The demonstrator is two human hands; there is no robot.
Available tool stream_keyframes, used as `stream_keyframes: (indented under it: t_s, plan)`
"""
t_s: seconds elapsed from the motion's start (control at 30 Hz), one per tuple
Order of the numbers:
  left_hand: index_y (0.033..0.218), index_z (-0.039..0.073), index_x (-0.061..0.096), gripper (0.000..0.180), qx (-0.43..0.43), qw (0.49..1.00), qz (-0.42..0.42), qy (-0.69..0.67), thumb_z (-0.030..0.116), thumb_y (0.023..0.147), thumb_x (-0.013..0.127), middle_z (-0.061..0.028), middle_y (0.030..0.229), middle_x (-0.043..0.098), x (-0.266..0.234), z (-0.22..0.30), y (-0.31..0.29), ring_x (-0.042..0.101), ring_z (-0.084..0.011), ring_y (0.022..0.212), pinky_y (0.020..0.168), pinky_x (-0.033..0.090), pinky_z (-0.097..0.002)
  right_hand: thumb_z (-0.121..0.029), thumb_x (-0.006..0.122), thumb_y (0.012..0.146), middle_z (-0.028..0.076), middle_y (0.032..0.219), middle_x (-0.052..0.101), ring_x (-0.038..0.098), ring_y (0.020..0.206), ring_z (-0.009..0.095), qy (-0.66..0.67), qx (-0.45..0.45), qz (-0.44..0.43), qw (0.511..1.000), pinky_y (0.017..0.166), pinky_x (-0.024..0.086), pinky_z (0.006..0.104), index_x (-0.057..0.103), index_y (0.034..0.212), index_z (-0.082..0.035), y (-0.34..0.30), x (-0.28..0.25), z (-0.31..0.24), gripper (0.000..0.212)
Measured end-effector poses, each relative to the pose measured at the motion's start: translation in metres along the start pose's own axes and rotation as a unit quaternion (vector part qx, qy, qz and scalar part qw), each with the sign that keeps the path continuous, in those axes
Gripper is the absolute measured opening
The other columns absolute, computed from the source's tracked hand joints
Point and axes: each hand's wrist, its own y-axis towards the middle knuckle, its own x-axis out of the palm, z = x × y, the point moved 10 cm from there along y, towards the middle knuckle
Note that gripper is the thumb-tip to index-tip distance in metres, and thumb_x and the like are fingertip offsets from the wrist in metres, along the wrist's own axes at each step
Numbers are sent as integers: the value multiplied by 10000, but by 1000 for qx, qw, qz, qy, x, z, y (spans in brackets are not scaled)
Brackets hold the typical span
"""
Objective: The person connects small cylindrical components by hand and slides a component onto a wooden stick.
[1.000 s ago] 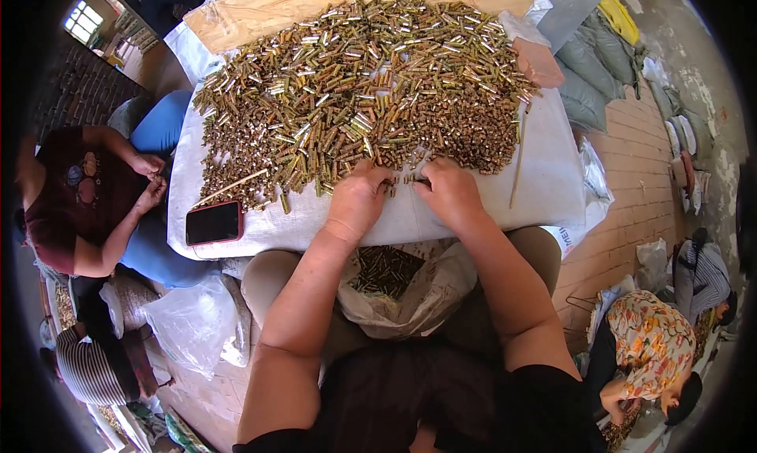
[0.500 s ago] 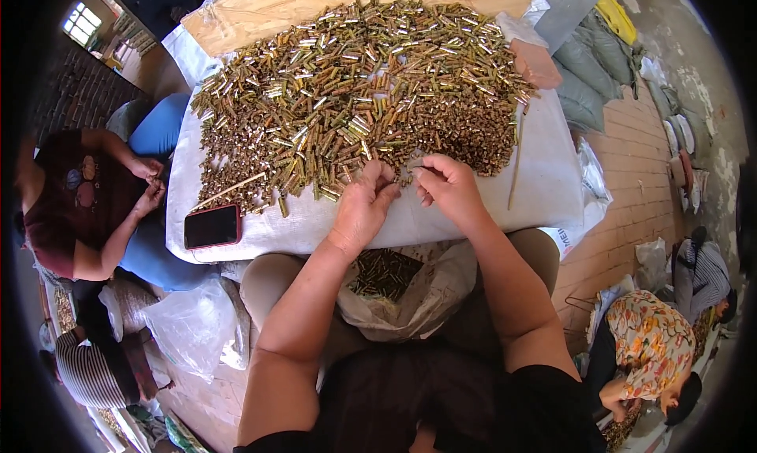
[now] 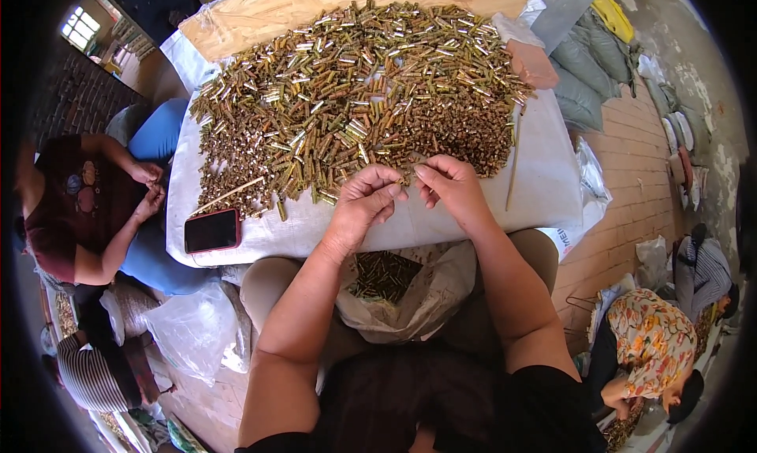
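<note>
Near the front edge of a cloth-covered table, my left hand (image 3: 367,199) is closed in a pinch on a small brass-coloured piece (image 3: 404,182), mostly hidden by the fingertips. Close beside it, my right hand (image 3: 451,186) has thumb and forefinger pressed together; what they hold is too small to make out. A large heap of brass-coloured metal tubes (image 3: 315,98) lies just beyond both hands. Shorter, stubby brass pieces (image 3: 465,130) are massed at its right front. Below the table edge, between my knees, a pale open sack (image 3: 371,319) holds many thin dark-gold pieces (image 3: 382,277).
A phone (image 3: 212,231) and a thin stick (image 3: 229,195) lie at the left front; another stick (image 3: 513,161) is at the right. A wooden board (image 3: 260,15) backs the heap. A person (image 3: 87,193) sits at left. Filled sacks (image 3: 576,90) stand at right.
My left hand has drawn back from the heap's edge and turned, its fingertips now near those of my right hand. The right hand has barely moved.
</note>
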Motion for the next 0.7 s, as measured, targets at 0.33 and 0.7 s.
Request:
stream_keyframes:
  t_s: [0.33,0.7]
  plan:
    - [986,66,565,113,-14,993,-63,-103,55,878,533,-86,828,615,14,3,-4,368,-64,501,429,279,-176,-145,615,812,120,726,631,605,611,196,-237,-85,59,966,567,488,328,606,887,1,4,-6,0,165]
    - [974,78,554,84,-46,993,-12,-108,118,905,527,-95,729,607,5,0,-5,372,-58,463,408,259,-175,-280,591,819,148,878,640,616,809,324,-535,-12,309,786,711,479,423,597,908,-50,-18,-125,-67,247]
